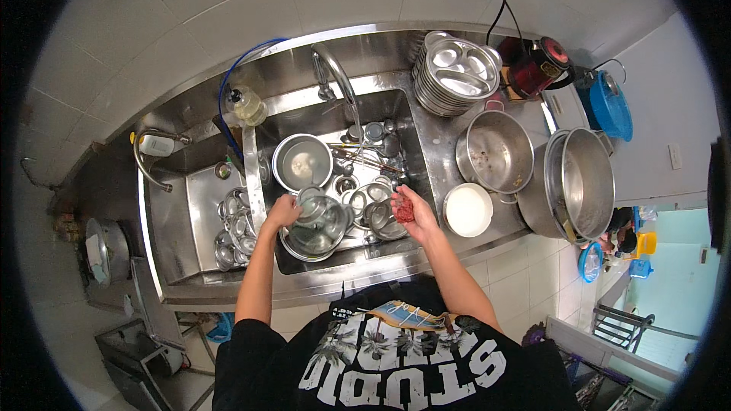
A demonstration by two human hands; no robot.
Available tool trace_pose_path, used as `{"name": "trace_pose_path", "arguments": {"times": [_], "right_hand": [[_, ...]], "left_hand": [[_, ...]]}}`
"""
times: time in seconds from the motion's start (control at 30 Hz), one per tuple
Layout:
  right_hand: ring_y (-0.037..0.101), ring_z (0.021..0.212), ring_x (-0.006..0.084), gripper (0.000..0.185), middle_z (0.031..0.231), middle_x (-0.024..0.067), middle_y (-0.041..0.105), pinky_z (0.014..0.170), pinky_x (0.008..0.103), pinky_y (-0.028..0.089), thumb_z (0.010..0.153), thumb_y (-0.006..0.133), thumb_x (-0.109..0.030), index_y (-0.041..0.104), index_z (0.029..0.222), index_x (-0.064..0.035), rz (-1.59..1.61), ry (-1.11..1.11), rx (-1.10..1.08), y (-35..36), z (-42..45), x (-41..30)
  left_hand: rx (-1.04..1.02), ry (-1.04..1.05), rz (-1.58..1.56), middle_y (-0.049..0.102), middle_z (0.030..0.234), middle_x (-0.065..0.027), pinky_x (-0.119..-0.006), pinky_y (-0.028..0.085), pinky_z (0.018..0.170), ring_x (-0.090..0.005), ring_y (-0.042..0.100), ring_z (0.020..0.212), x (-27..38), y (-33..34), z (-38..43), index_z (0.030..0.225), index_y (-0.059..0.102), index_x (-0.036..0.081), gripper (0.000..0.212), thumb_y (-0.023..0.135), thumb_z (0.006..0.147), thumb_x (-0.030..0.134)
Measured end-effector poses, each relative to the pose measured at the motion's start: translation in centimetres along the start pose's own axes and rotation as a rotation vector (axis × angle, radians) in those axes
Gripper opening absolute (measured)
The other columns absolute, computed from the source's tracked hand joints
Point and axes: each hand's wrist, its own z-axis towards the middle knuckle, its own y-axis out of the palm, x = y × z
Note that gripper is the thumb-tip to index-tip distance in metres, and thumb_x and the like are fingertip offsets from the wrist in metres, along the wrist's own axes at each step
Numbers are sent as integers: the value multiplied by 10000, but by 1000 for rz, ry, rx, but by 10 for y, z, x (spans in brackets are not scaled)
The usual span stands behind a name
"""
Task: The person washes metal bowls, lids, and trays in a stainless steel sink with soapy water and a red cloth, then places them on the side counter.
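In my left hand [284,212] is the rim of a compartment tray of stainless steel [320,218], tilted over a metal bowl [311,252] in the sink. My right hand [416,216] holds a red scrubbing pad [404,210] against its fingers, above the sink's right side. Water runs from the curved faucet [337,65] between the hands and the back wall. Behind the tray stands a metal pot with water [302,162]. Ladles, chopsticks [365,157] and another divided tray [368,200] lie on the sink bottom.
Stacked compartment trays [457,77], a large pot [494,151], a white-filled round container [468,210] and bigger pots [588,182] crowd the right counter. A red electric kettle [537,68] stands behind. The left basin [200,211] holds metal dishes; a pump bottle [248,105] stands near the divider.
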Motion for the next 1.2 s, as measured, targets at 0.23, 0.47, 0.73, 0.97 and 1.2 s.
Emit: {"name": "trace_pose_path", "arguments": {"times": [0.23,0.47,0.73,0.97,1.2], "right_hand": [[644,783,160,218,924,52,663,650,297,549,945,648,-265,609,1038,-71,66,-39,-19,-12,-2,-12],[641,792,160,208,923,54,651,665,294,558,943,650,-261,612,1035,-79,114,-37,7,-21,-1,-23],[644,786,161,198,917,52,664,665,299,550,952,638,-246,610,1045,-73,199,-77,22,-28,5,-38],[639,819,170,210,943,63,648,699,310,557,954,630,-222,588,1087,-64,191,-48,19,-9,6,-44],[638,788,162,196,915,59,671,686,305,548,932,659,-244,615,1022,-75,223,-67,34,-19,3,-45]], "left_hand": [[276,119,-168,617,988,-240,-445,467,851,-401,610,952,97,18,66,1136,516,15,396,551,744,-27],[413,398,4,532,1149,-214,-479,420,949,-433,522,1083,165,62,137,1307,527,86,668,514,680,-144],[346,-168,-166,635,1141,-298,-481,445,964,-444,585,1127,184,86,215,1200,610,-43,574,645,885,435],[-68,-264,-478,523,1361,-277,-396,382,1057,-369,486,1304,113,92,245,1359,473,-86,860,306,967,661],[118,-73,-535,613,1258,-214,-359,405,1005,-280,558,1196,189,40,187,1338,497,-99,807,450,962,612]]}}
